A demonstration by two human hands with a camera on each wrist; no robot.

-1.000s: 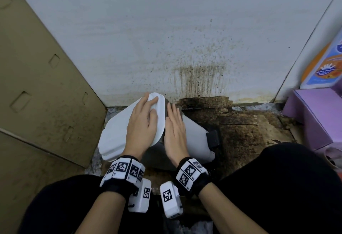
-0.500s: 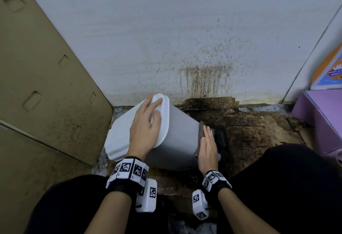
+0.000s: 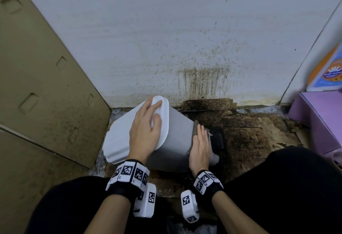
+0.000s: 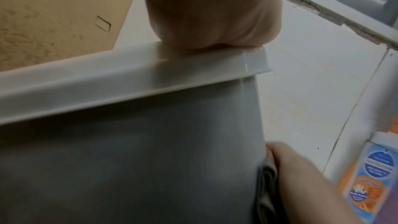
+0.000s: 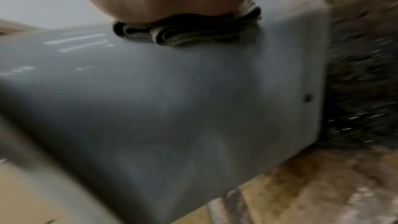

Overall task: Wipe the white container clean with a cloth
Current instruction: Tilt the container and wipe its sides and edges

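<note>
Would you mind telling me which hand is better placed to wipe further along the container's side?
The right hand: it already presses the folded grey-brown cloth flat against the tilted white plastic container, while the left hand rests on its lid, steadying it.

Most of the cloth hidden under the right hand, container base and black pedal partly covered, orange-and-blue package cut off at the right edge, right wrist view smeared by motion.

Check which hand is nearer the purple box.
Right. The right hand presses a cloth on the white container's side facing the purple box; the left hand rests on its lid, farther away.
</note>
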